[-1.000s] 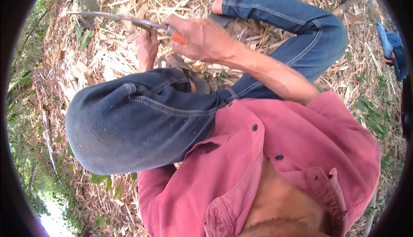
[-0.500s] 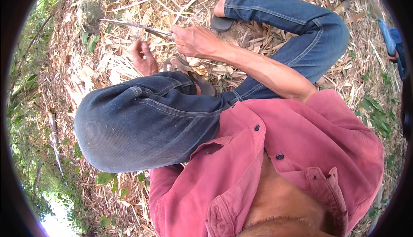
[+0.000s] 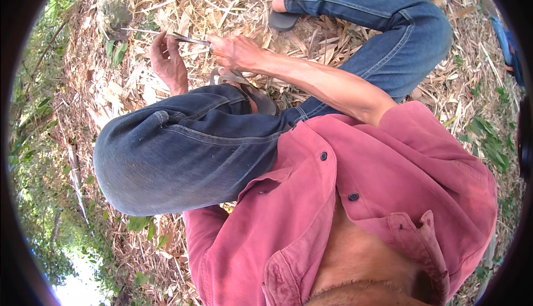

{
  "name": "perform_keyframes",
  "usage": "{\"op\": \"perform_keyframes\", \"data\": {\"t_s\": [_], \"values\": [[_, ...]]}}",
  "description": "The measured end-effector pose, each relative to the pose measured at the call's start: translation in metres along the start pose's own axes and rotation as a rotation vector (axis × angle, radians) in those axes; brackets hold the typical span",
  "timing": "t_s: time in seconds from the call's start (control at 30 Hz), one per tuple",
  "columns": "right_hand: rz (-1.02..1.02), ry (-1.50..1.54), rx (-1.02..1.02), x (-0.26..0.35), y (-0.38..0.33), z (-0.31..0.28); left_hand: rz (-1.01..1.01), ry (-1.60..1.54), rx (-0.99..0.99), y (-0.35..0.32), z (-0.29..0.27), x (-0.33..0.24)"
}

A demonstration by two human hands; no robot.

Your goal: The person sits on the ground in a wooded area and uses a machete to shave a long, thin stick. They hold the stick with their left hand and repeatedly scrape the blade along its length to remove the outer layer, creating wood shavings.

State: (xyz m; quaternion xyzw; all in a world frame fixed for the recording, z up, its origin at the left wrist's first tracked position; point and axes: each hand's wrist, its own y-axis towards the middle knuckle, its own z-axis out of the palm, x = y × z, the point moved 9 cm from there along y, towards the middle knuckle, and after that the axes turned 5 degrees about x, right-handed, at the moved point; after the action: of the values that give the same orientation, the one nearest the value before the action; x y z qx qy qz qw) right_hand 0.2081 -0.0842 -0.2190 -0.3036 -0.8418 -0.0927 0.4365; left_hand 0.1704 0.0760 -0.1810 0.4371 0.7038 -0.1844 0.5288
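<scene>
My right hand (image 3: 236, 52) is closed around the near end of what looks like a narrow knife (image 3: 191, 40), its blade pointing left. Beyond the blade a thin pale strip (image 3: 140, 30) sticks out to the left. The fingertips of my left hand (image 3: 169, 64) are pinched at this strip, close to the blade's tip. The fingers partly hide where strip and blade meet. Both hands are above the litter, past my bent left knee (image 3: 133, 156) and near my sandalled foot (image 3: 244, 86).
A large greenish-grey rock or trunk base (image 3: 119, 6) stands at the far left. Dry leaves and straw-like shavings (image 3: 222, 0) cover the ground. My other leg (image 3: 411, 45) bends out to the right. Green bushes (image 3: 39, 139) line the left side. Something blue (image 3: 508, 45) lies at the right rim.
My left hand has risen from below the blade to the strip, and its fingers have come together there. My right hand has shifted slightly left with the knife.
</scene>
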Motion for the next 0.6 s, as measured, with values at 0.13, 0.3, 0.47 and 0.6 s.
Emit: {"op": "perform_keyframes", "data": {"t_s": [0.13,0.3,0.47,0.6], "values": [[0.032,0.000,0.050,-0.008,0.006,0.011,-0.195,-0.193,-0.004,-0.004,0.003,0.025],[0.006,0.088,0.023,-0.040,-0.002,0.042,-0.125,-0.025,0.039,-0.002,0.007,0.039],[0.045,-0.057,0.068,-0.039,0.003,0.041,-0.039,-0.017,0.018,-0.008,-0.002,0.042],[0.045,-0.077,0.141,-0.067,0.004,0.058,0.067,0.050,0.038,-0.011,0.008,0.029]]}}
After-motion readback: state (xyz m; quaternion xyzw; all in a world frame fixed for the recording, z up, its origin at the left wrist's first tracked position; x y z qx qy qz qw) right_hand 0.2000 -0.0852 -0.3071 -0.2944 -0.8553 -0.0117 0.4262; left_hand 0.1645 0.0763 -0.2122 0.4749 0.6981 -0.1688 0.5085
